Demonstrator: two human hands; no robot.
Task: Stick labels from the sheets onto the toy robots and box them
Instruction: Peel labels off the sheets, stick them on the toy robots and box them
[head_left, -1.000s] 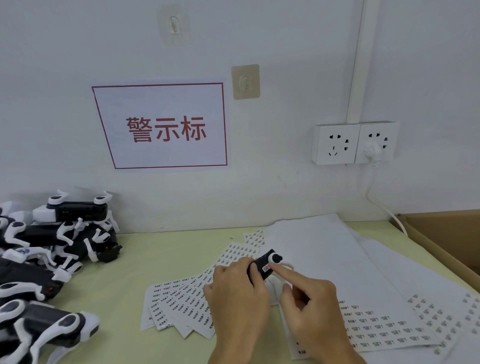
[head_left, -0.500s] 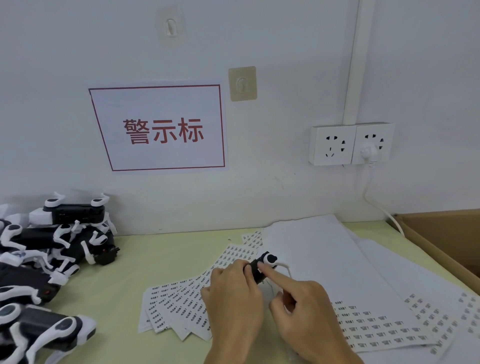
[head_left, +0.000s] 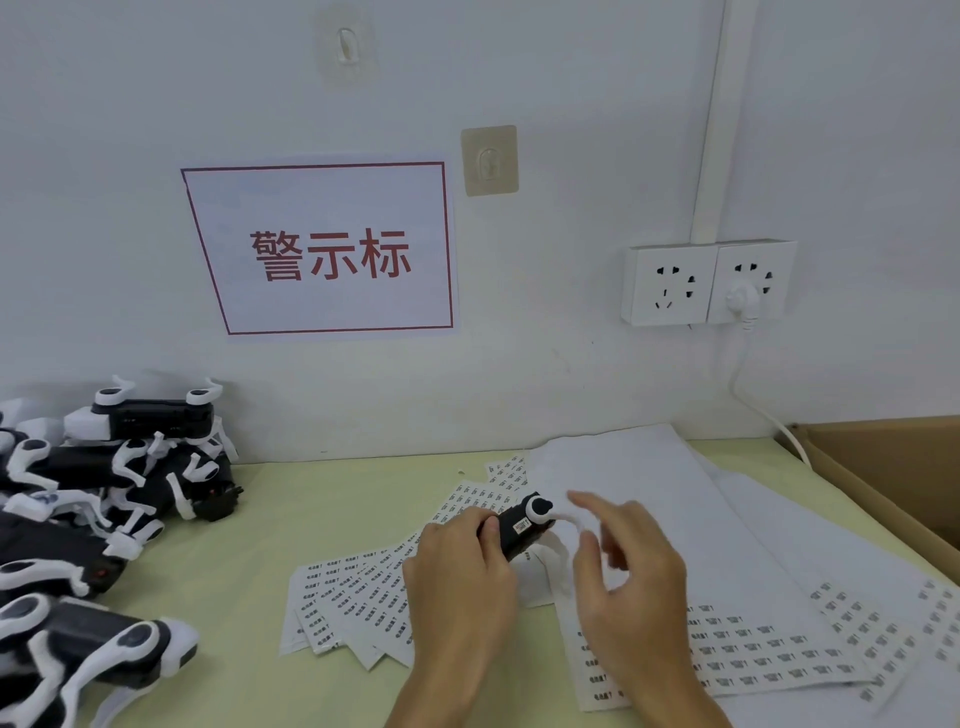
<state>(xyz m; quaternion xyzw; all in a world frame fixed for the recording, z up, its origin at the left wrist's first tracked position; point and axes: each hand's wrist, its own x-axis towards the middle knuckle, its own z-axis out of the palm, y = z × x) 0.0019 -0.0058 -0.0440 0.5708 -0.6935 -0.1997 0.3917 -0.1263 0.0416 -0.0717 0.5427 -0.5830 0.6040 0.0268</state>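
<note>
- Gripping tight: a glossy black-and-white toy robot (head_left: 522, 525) is clutched in the left hand (head_left: 462, 571), above fanned paper label sheets (head_left: 358, 597).
- Right hand (head_left: 631, 566) is held loose, fingers spread, just beside it.
- Brown cardboard box (head_left: 893, 478) is parked far right.

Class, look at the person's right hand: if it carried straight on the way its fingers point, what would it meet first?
Probably the toy robot gripped in the left hand; the right hand is open with fingers aimed up-left at it, though depth is unclear.
</note>
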